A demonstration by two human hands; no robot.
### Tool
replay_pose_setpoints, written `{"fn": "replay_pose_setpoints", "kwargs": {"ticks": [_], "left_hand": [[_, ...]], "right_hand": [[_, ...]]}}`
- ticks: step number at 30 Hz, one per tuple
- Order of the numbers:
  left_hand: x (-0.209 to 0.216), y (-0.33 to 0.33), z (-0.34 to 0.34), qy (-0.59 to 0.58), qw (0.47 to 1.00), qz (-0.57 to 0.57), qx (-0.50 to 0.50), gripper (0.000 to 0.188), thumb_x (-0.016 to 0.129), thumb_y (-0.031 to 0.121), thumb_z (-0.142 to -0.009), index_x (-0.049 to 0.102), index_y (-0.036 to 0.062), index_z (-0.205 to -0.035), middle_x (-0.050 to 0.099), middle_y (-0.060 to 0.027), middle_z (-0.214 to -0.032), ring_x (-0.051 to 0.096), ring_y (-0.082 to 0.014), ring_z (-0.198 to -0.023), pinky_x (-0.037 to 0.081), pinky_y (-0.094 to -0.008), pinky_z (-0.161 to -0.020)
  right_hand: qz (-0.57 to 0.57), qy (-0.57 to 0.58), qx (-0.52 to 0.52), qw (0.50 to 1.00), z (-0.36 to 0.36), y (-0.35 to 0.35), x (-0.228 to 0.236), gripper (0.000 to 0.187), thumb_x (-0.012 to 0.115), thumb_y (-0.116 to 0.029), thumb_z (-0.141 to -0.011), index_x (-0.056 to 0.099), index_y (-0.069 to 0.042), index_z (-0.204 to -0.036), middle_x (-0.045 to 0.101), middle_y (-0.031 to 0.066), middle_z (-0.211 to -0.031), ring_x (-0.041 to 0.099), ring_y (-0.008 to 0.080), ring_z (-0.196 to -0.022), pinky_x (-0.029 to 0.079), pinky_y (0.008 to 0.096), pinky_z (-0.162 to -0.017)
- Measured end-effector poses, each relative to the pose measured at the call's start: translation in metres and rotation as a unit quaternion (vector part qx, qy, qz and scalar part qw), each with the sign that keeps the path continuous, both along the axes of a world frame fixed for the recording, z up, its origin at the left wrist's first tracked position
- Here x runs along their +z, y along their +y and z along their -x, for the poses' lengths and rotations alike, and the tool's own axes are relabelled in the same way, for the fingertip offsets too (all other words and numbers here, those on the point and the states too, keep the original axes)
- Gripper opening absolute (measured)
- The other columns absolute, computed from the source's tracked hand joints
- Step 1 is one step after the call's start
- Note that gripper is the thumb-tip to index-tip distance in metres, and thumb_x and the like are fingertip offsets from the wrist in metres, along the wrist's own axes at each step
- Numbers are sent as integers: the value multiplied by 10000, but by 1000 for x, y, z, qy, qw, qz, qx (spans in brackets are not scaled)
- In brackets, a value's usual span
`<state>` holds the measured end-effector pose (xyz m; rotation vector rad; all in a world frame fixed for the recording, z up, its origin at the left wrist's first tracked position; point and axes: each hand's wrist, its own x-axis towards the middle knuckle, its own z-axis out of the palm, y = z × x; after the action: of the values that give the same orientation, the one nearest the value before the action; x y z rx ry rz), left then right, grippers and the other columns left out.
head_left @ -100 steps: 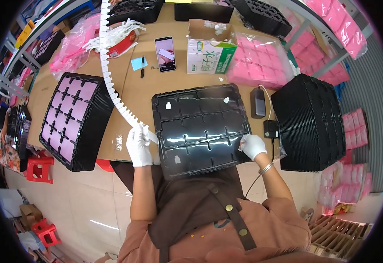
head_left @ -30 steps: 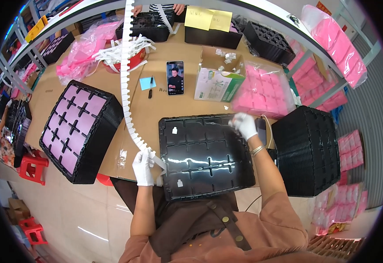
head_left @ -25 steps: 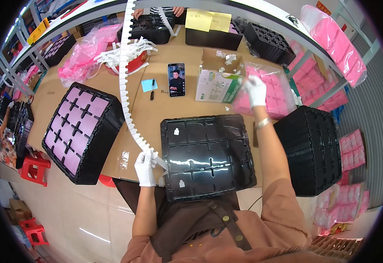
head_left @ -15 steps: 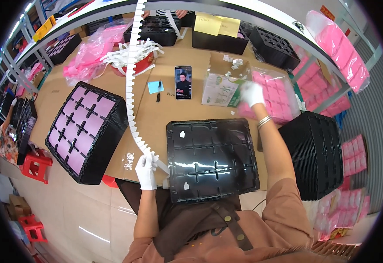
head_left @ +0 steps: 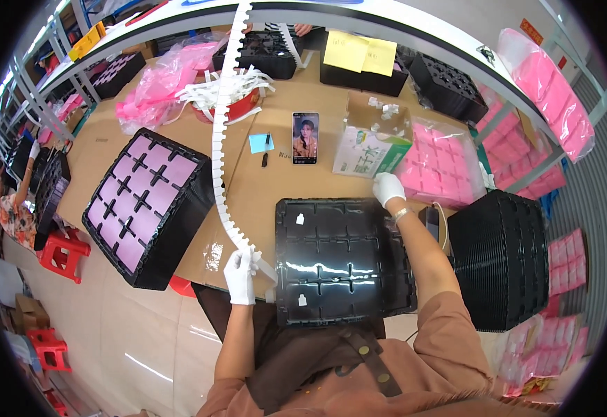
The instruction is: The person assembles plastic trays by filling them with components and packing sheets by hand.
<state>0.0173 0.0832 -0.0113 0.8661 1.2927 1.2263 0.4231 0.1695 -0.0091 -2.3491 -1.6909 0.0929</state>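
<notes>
My left hand, in a white glove, pinches the lower end of a long white notched strip that hangs down from the shelf rail. Right beside it, in front of me, lies a shiny black plastic tray with two small white bottle-shaped pieces on its left part. My right hand, also gloved, is over the tray's far right corner, close to the foot of an open carton. Its fingers are drawn together; anything between them is too small to make out.
A stack of black trays with lilac tops stands at left, another black stack at right. Farther back are a phone, a red basin of white strips and pink packs. Another person's hand shows beyond.
My right hand has come back from beside the carton toward the tray's far right corner. My left hand keeps its pinch on the strip. The whole view has shifted slightly.
</notes>
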Motion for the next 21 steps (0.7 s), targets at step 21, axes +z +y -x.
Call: {"fn": "replay_pose_setpoints", "kwargs": {"ticks": [21], "left_hand": [[11,4,42,151,982,-109,41,175,534,147,-915,615,-6,-891,603,-15,-824,528,-68,-748,431,-221,-690]], "right_hand": [[34,138,257,956,176,-5,-14,121,589,-52,-764,646,5,-854,590,246,-895,596,363,-857,477,389,-772]]}}
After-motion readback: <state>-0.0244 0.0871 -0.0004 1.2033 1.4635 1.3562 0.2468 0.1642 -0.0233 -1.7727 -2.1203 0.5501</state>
